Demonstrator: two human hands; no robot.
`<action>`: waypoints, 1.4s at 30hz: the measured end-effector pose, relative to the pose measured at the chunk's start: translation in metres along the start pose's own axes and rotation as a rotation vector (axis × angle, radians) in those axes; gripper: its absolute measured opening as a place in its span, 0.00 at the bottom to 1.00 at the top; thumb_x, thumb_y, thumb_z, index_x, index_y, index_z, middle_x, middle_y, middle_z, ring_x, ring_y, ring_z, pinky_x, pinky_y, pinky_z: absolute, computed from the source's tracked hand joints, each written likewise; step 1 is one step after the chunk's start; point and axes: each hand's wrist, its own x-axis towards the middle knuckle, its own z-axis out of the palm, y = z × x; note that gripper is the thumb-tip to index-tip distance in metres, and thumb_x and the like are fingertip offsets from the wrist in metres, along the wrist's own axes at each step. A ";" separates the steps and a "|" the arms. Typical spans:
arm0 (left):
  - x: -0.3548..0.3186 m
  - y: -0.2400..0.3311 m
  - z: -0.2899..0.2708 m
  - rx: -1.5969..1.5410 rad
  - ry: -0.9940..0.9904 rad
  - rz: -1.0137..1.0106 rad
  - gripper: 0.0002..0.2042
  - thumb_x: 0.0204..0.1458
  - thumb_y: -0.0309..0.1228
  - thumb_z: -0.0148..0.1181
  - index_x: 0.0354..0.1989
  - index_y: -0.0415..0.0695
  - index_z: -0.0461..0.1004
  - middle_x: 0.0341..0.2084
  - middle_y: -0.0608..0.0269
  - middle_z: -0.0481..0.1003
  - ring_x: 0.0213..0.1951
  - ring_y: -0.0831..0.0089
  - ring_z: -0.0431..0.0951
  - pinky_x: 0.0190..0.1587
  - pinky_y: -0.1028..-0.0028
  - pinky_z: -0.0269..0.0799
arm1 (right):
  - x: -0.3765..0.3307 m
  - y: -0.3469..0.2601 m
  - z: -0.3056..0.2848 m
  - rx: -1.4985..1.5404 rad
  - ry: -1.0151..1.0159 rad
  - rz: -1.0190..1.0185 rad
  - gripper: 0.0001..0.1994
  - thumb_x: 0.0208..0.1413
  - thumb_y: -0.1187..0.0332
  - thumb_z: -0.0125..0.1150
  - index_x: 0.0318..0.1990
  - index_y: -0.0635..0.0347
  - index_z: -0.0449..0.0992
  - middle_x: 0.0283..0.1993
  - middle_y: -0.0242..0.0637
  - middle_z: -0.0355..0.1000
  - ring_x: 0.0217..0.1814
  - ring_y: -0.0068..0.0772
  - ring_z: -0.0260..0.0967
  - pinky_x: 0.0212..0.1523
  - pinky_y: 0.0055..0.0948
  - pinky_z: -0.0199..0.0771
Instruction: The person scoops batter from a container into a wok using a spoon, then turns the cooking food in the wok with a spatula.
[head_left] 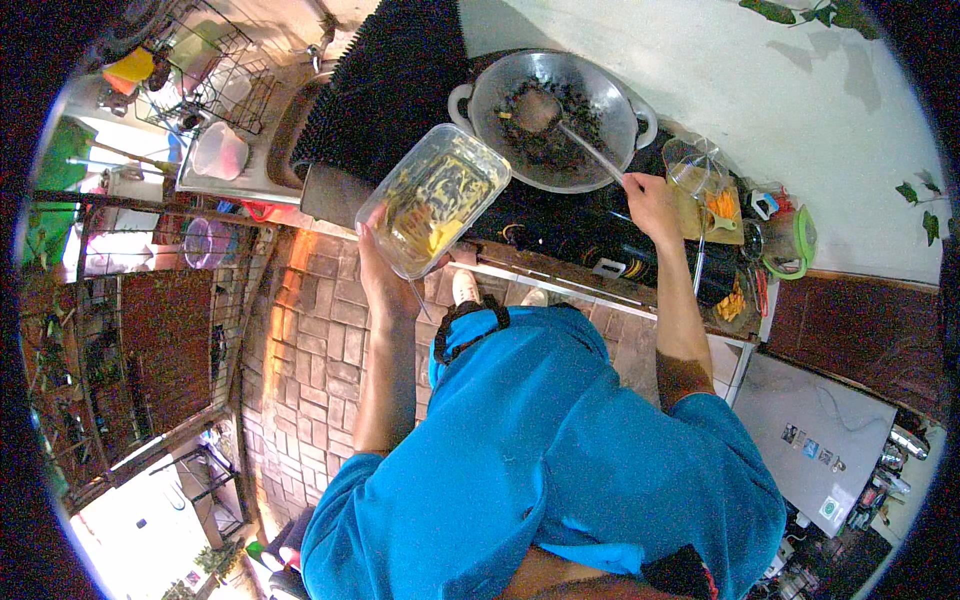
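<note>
My left hand (383,270) grips a clear rectangular plastic container (405,185) by its lower end, raised in front of the stove. Yellow, butter-like smears coat its inside, with a thicker lump (444,236) near one edge. A thin stick-like handle (420,300) pokes out below it; what it belongs to is hidden. In my right hand (651,205) is the handle of a metal ladle (590,148), its head down in a two-handled metal wok (622,100). Dark chopped pieces (575,150) lie in the wok around the ladle, with a small yellow bit beside its head.
Right of the wok, a wooden board (728,232) holds orange pieces, near a green-rimmed container (803,240). A black spiky mat (385,90) lies left, towards the sink (290,115) and wire dish rack (250,85). Below the counter spreads a brick-paved floor (310,340).
</note>
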 end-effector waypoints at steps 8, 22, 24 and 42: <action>-0.005 0.001 0.000 0.022 -0.012 -0.006 0.30 0.59 0.58 0.37 0.60 0.48 0.59 0.54 0.55 0.67 0.49 0.59 0.75 0.35 0.63 0.82 | 0.004 0.003 0.010 -0.095 0.163 -0.153 0.15 0.58 0.58 0.51 0.39 0.59 0.79 0.33 0.51 0.75 0.37 0.53 0.74 0.38 0.43 0.71; -0.007 0.002 -0.005 -0.016 0.014 -0.030 0.27 0.59 0.55 0.39 0.59 0.50 0.60 0.54 0.57 0.66 0.51 0.60 0.72 0.35 0.59 0.81 | 0.002 -0.004 0.016 -0.118 0.172 -0.144 0.15 0.57 0.57 0.52 0.40 0.56 0.80 0.32 0.50 0.75 0.37 0.54 0.74 0.39 0.44 0.72; -0.007 0.001 -0.005 -0.026 0.007 -0.023 0.26 0.59 0.54 0.40 0.59 0.50 0.60 0.54 0.57 0.66 0.51 0.60 0.72 0.35 0.59 0.81 | 0.003 -0.003 0.017 -0.129 0.186 -0.161 0.14 0.57 0.58 0.52 0.40 0.56 0.80 0.32 0.51 0.75 0.36 0.54 0.74 0.38 0.43 0.73; -0.003 -0.001 -0.002 -0.005 0.032 -0.042 0.27 0.58 0.55 0.40 0.59 0.51 0.62 0.54 0.57 0.67 0.50 0.60 0.73 0.33 0.61 0.80 | -0.007 -0.007 0.004 -0.238 0.228 -0.227 0.14 0.57 0.60 0.54 0.40 0.59 0.79 0.30 0.51 0.75 0.33 0.54 0.73 0.35 0.44 0.73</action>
